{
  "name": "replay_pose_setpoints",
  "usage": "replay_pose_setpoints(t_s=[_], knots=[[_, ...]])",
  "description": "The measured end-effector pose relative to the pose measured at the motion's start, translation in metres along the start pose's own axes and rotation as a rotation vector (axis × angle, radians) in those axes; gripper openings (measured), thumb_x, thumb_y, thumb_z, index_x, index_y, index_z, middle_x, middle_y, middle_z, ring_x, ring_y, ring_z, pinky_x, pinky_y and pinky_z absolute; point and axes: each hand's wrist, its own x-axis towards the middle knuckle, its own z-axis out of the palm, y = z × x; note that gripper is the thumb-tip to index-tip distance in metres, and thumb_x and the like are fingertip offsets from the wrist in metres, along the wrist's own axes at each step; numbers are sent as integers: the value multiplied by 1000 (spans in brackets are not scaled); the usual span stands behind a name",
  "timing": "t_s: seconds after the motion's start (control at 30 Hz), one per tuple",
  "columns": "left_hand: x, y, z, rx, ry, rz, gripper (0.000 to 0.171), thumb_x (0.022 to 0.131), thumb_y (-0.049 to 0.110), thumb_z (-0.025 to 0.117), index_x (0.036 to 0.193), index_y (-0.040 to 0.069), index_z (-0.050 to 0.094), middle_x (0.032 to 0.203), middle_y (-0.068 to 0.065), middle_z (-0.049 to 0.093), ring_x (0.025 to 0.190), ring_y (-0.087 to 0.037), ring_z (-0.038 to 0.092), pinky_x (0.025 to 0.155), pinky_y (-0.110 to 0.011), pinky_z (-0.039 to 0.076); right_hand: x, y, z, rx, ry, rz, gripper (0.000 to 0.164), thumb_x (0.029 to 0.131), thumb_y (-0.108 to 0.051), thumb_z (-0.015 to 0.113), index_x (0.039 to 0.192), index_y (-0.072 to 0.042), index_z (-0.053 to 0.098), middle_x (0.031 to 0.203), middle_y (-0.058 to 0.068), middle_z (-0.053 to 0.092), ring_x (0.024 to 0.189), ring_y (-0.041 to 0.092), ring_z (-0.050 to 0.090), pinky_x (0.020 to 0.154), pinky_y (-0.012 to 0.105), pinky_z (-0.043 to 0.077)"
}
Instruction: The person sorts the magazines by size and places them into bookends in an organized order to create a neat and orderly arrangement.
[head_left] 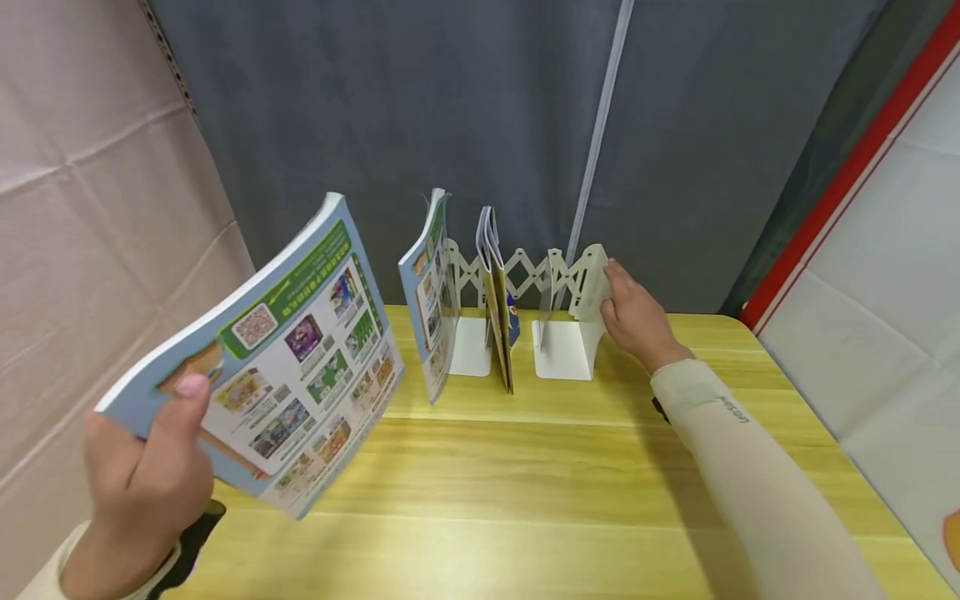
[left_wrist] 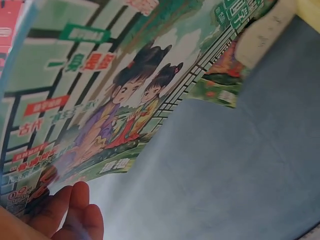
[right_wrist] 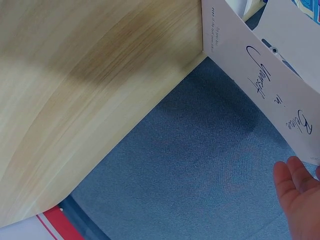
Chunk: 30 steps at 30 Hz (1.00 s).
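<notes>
My left hand (head_left: 153, 471) grips a magazine (head_left: 330, 350) by its left edge, thumb on the printed side. In the left wrist view, the magazine (left_wrist: 135, 100) shows a picture of two cartoon figures, with fingertips (left_wrist: 79, 200) at its lower edge. My right hand (head_left: 641, 321) touches the right end plate of a white extendable bookend (head_left: 596, 292), fingers fairly straight against its outer side. Handwriting-style lettering covers that end plate (right_wrist: 260, 85). Another magazine (head_left: 431, 292) stands at the bookend's left end, and thin booklets (head_left: 497, 308) stand upright nearer its middle.
The bookend stands towards the back of a wooden table (head_left: 480, 483). Behind rises a grey curtain (head_left: 420, 100). A pale cloth wall (head_left: 97, 208) is on the left, and a white panel with a red border (head_left: 847, 175) on the right.
</notes>
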Motion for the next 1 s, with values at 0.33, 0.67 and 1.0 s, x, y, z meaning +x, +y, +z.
replay_pose_setpoints(t_s=[0.33, 0.67, 1.0], knots=[[-10, -1, 16, -217, -39, 14, 28, 90, -16, 37, 108, -33, 52, 99, -34, 68, 85, -31, 73, 75, -31, 59, 1, 1, -1, -2, -12, 10, 56, 102, -15, 33, 153, 7, 25, 161, 20, 21, 140, 45, 33, 112, 56, 28], [-6, -9, 60, 169, -143, 29, 33, 90, -12, 41, 111, -16, 66, 103, -15, 73, 85, -17, 73, 70, -24, 57, 1, 0, 0, 5, -13, 17, 56, 102, -14, 33, 153, 6, 25, 162, 19, 21, 139, 45, 34, 112, 56, 29], [-1, -43, 87, 353, -96, 142, 29, 96, 5, 50, 115, -9, 66, 101, -19, 72, 83, -27, 73, 73, -23, 57, 0, -1, 0, -1, -11, 18, 56, 102, -14, 33, 154, 6, 25, 162, 19, 22, 139, 45, 34, 112, 57, 29]])
